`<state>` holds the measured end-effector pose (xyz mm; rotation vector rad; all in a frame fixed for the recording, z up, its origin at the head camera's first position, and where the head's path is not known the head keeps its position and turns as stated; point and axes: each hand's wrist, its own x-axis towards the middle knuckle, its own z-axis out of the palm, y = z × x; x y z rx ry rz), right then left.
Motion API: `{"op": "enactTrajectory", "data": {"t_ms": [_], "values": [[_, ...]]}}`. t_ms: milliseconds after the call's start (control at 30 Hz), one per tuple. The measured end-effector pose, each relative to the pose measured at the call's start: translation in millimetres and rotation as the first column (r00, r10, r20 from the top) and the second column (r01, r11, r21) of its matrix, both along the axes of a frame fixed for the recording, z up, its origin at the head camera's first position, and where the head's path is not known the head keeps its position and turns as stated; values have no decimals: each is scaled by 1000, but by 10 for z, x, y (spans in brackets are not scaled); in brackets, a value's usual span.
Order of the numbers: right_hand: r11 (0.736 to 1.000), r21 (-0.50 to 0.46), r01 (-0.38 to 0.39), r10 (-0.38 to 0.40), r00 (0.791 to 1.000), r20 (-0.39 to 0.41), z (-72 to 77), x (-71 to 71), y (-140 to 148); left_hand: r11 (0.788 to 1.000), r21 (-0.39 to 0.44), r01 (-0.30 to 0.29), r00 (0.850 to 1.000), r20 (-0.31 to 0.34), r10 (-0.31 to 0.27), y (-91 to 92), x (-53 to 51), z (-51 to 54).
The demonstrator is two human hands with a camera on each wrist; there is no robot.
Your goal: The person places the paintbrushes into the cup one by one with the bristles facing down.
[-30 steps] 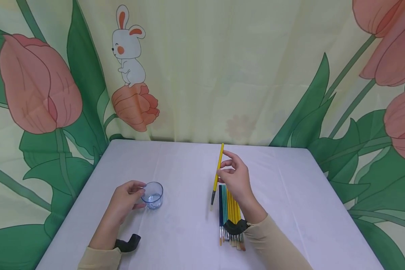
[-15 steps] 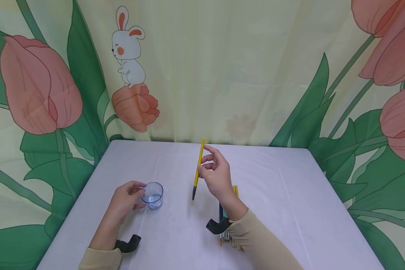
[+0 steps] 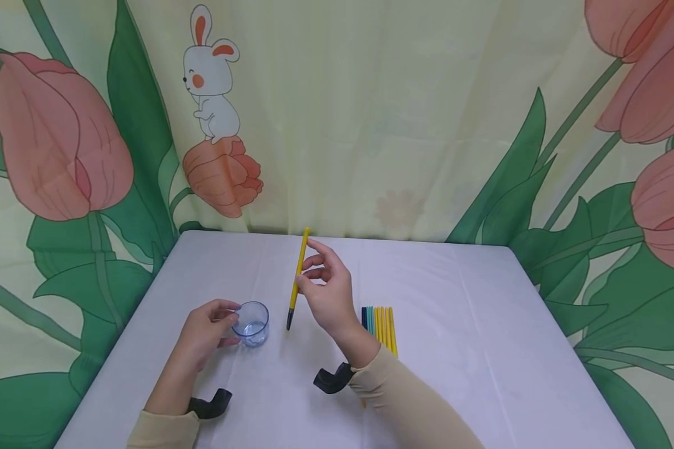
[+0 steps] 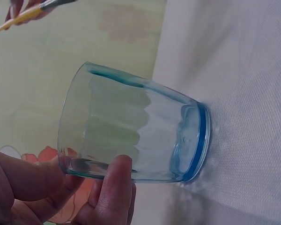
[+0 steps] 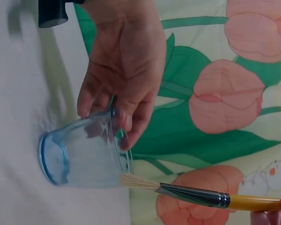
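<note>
A clear bluish glass stands upright on the white tablecloth. My left hand grips its left side, thumb and fingers near the rim, as the left wrist view shows up close on the glass. To the right, my right hand pinches a yellow-handled paintbrush in the air, bristles down and handle leaning slightly right. Pale, dry-looking bristles and a dark ferrule on the paintbrush show in the right wrist view. In the head view, the brush tip is right of the glass, apart from it.
Several paintbrushes with dark blue, teal and yellow handles lie side by side on the tablecloth, partly hidden by my right forearm. A black curved piece sits at each wrist. Behind the table hangs a curtain printed with tulips and a rabbit.
My right hand has carried the paintbrush leftward from above the row of brushes to near the glass, uncovering the handles. The left hand and glass have stayed in place.
</note>
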<state>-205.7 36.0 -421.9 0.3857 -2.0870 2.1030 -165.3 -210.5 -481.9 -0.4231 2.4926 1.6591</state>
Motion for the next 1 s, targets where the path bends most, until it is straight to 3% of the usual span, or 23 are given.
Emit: {"op": "enactTrajectory", "data": {"t_ms": [533,767,1000], "values": [[996,50,-68,75,983,-165,101,-24,-496,1000,-4,-5,1000,14,5,0,-5,-29],[994,95,-57,74,978,-197,-5,-98,-653,1000,-1,-5,1000,18,5,-7,-30,-30],[972,229,-55,106,970,-219,-141,-109,-714,1000,14,1,1000,23,-2,-17,-29,-23]]}}
